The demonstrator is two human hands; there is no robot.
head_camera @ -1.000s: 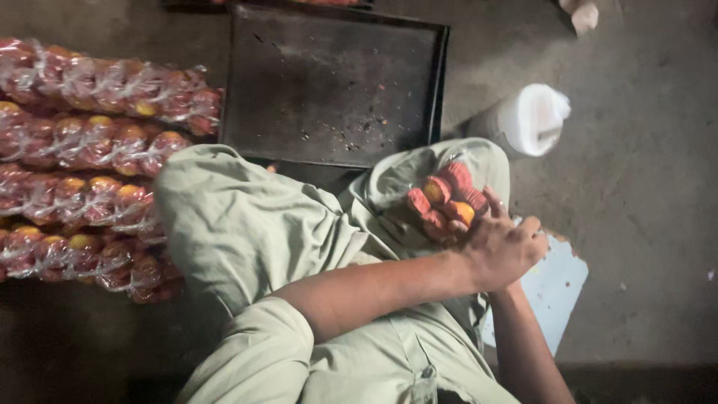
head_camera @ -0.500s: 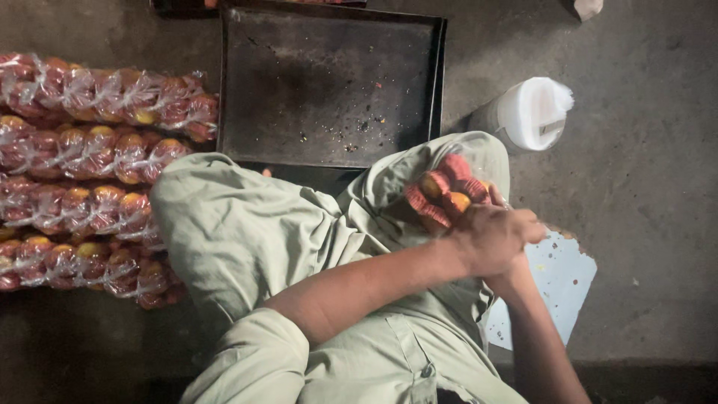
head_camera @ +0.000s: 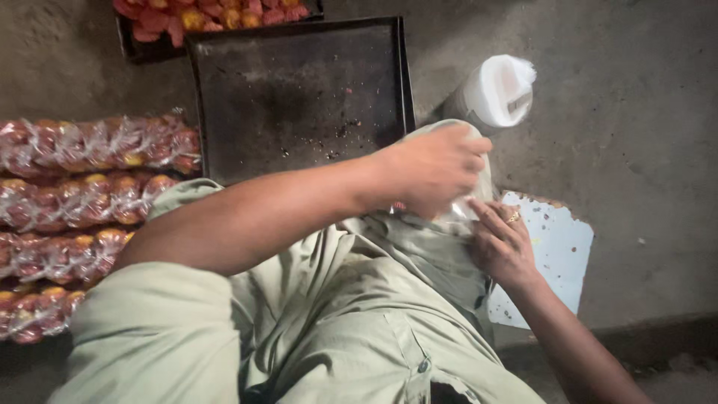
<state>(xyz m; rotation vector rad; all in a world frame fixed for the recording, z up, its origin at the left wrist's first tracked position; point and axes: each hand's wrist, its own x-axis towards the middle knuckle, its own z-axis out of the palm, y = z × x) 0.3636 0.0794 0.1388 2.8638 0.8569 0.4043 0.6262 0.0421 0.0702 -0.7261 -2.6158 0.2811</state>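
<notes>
Clear plastic packet (head_camera: 456,217) sits on the person's knee, pinched between both hands, near the black tray's front right corner. Left hand (head_camera: 434,168) reaches across the body and is clenched over the packet's top, hiding most of what is inside; a bit of red shows beneath it. Right hand (head_camera: 502,243), with a ring on one finger, grasps the packet's lower edge. Empty black tray (head_camera: 299,97) lies on the concrete floor (head_camera: 636,112), with a white plastic roll (head_camera: 497,93) just beside its right edge. Rows of wrapped red and orange sweets (head_camera: 82,202) lie along the floor's left edge, and a pale board (head_camera: 553,254) lies under the right wrist.
</notes>
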